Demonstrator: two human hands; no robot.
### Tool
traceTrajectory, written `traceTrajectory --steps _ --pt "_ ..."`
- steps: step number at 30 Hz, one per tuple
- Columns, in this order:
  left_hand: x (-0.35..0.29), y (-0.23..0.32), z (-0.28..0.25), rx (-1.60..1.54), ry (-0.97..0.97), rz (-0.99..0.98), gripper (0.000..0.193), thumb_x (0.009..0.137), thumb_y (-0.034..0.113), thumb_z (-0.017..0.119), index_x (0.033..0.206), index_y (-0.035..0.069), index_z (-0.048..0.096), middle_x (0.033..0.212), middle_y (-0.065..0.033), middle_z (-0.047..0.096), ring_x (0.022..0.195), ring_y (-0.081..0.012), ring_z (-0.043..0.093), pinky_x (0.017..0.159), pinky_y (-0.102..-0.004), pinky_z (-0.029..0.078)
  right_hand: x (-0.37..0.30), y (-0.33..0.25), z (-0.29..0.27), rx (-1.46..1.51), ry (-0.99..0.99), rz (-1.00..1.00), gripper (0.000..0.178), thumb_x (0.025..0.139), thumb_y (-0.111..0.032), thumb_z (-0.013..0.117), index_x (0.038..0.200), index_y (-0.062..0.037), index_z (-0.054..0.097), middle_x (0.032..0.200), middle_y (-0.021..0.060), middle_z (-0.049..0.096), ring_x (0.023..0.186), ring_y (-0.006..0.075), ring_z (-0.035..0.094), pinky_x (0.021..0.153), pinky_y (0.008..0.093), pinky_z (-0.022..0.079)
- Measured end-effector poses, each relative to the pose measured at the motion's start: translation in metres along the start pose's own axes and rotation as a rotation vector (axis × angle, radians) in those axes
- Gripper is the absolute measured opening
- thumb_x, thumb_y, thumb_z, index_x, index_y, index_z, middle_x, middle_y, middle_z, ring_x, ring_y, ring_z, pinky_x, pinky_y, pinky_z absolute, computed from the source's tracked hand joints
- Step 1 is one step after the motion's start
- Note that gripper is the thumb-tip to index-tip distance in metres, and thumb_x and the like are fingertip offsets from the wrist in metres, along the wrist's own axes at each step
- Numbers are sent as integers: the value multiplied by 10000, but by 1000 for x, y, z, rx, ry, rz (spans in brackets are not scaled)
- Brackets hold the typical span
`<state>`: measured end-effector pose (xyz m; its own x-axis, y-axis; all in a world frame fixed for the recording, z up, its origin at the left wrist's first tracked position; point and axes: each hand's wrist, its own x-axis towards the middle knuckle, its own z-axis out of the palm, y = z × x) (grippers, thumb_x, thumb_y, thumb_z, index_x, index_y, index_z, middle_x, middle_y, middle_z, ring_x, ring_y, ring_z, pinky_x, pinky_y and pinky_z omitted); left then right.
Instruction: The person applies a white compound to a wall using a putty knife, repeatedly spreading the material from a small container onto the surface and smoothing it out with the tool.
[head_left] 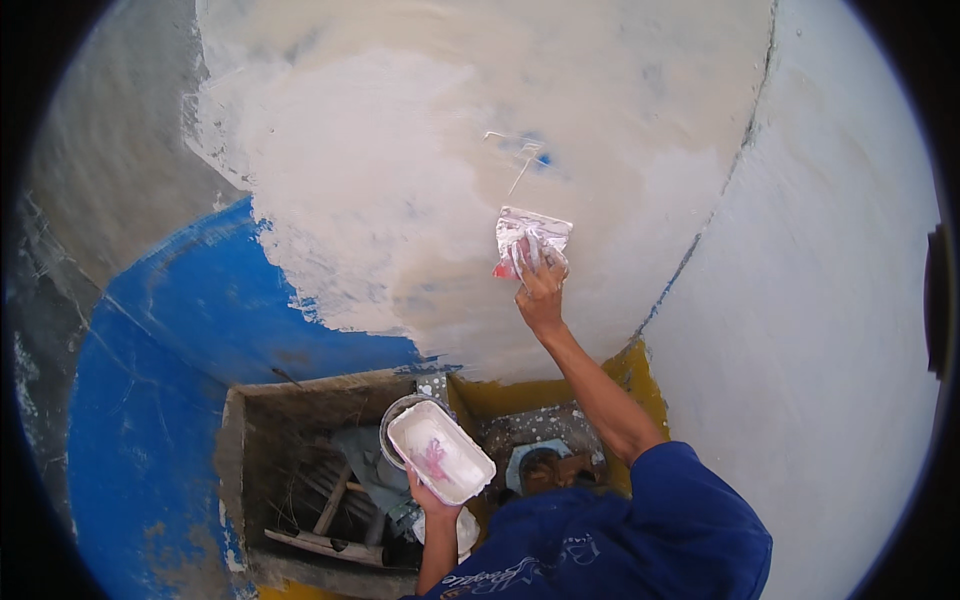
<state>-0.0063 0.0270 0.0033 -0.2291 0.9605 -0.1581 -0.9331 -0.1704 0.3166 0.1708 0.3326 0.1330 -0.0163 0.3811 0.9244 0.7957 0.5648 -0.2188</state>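
Note:
My right hand [541, 290] is closed round a wide putty knife [536, 222], its blade smeared white and a bit of red showing at one corner. The blade lies against the wall [350, 160], which is coated in white and beige filler. Just above the blade are thin raised ridges of filler and a small blue spot. Lower down, my left hand [432, 497] grips a white rectangular tub [474, 462] from below at its near left side. White paste with a pinkish smear coats the tub's inside.
Bare blue paint [190, 300] covers the lower left wall. Below stands a concrete basin [233, 440] holding wooden pieces [331, 500] and grey cloth [362, 455]. A round bucket [392, 430] sits behind the tub. A pale side wall [800, 300] meets the coated wall at a cracked corner.

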Motion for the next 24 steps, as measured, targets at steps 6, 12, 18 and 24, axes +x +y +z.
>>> traceTrajectory --steps 6,12,18,24 --pt "-6 2 3 -66 42 -8 673 958 576 398 1473 143 378 1427 -118 478 1277 -386 486 1067 -603 369 12 24 -69 187 135 -6 595 680 122 525 1247 -17 639 1209 130 665 1194 358 540 1022 464 388" --pt "-7 -1 -16 -103 78 -28 684 953 598 394 1470 150 389 1438 -111 475 1279 -382 486 1067 -602 371 85 78 -73 -61 272 22 566 667 154 494 1199 32 646 1175 210 650 1171 411 535 1014 470 404" --pt "-9 1 -5 -112 71 -50 678 954 593 396 1476 161 380 1440 -105 475 1284 -379 484 1067 -604 370 -11 23 -50 82 -144 -9 629 642 151 499 1227 -15 658 1158 157 677 1213 388 523 1050 463 366" --pt "-6 4 -10 -42 44 5 680 955 597 391 1475 159 379 1430 -105 481 1272 -387 490 1058 -609 375 86 5 -73 144 199 -50 614 628 167 494 1197 11 667 1109 179 677 1147 388 548 991 446 427"
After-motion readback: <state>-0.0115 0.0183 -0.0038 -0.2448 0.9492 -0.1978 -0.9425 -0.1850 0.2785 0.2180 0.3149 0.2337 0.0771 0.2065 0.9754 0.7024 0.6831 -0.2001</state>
